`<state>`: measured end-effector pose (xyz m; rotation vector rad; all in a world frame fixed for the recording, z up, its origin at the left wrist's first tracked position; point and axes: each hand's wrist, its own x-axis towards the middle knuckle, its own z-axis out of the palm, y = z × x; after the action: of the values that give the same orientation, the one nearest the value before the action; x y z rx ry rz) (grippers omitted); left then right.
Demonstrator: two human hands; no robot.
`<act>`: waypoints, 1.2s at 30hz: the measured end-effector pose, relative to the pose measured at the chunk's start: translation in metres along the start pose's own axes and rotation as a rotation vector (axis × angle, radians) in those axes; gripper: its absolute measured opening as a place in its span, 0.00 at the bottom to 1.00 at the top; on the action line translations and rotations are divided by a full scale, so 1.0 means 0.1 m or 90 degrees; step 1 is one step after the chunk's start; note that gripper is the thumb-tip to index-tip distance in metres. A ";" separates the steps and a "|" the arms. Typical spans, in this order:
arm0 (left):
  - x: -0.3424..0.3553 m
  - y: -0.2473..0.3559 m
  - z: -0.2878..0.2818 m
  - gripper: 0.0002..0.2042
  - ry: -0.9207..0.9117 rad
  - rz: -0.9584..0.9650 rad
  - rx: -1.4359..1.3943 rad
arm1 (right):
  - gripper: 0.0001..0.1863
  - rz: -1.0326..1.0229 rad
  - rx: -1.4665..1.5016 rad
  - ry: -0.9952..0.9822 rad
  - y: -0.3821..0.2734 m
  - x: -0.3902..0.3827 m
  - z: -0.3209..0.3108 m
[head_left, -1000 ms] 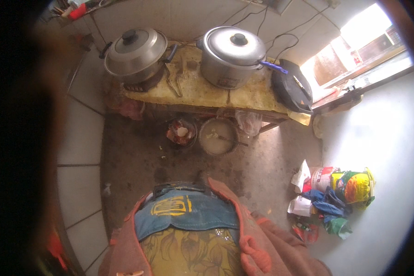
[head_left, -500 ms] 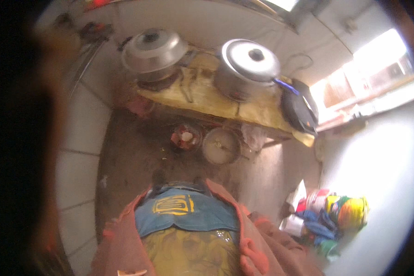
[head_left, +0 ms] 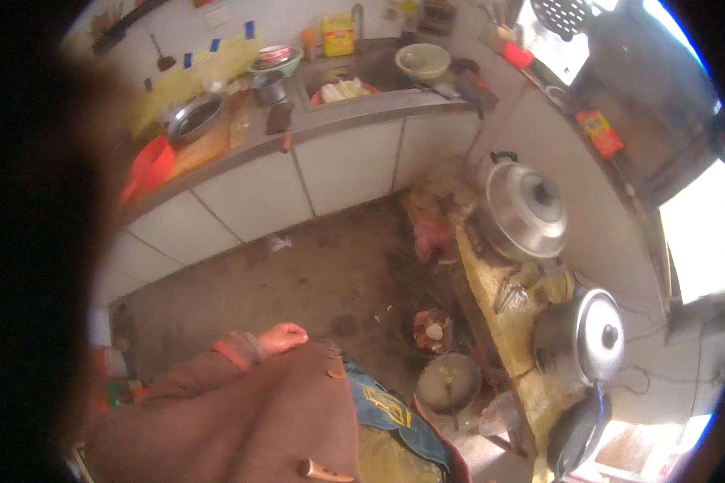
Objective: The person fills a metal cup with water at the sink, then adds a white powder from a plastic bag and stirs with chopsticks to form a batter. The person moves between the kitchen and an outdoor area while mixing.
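Holds the left hand [head_left: 284, 338] low, released, with the fingers loosely bent, just beside the front edge of the brown jacket [head_left: 234, 414]. Cannot tell the state of the right hand, outside the view. Has as nearest vessels, both on the floor [head_left: 225, 278] and to the right of the hand, a small container [head_left: 433, 332] with reddish covering and, just beside it, a round pot [head_left: 439, 388] with pale content.

Has a wide stretch of floor between the hand and the white cabinets [head_left: 348, 165], with a white scrap [head_left: 279, 243] near their base. Meets on the right a closer limit: the long edge of a low table [head_left: 503, 326], just beside both floor vessels. Sees a pink bag [head_left: 433, 239] near its far end.

Sees on the table a yellowish, stained cover, two lidded metal pots [head_left: 532, 205], well inside the edge, and a dark pan [head_left: 576, 439]. Finds above the cabinets a grey counter [head_left: 354, 121], with a red basin [head_left: 151, 167] at the front and a cleaver [head_left: 279, 121] reaching its handle over the edge. Notes farther a bright window [head_left: 701, 229] on the right.
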<state>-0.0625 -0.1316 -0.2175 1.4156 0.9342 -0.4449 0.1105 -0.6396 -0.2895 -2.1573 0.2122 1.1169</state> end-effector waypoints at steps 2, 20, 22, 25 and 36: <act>-0.03 -0.14 -0.16 0.20 0.013 -0.028 -0.049 | 0.18 -0.020 -0.003 -0.004 -0.26 0.05 -0.01; 1.17 1.56 -2.28 0.18 0.156 0.192 -0.295 | 0.11 -0.111 -0.001 -0.039 -2.71 0.84 0.44; 1.31 1.94 -2.40 0.17 0.168 0.206 -0.312 | 0.12 -0.145 0.102 0.038 -3.17 1.12 0.35; 1.36 2.35 -2.54 0.16 0.196 0.194 -0.340 | 0.15 -0.256 0.065 -0.034 -3.93 1.61 0.29; 1.65 2.56 -3.15 0.15 0.364 0.155 -0.481 | 0.15 -0.355 -0.066 -0.405 -6.94 2.74 1.08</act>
<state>0.1401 0.2509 -0.1479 0.9288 1.1925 0.4945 0.5080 -0.0058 -0.1947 -1.6660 -0.6993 1.4053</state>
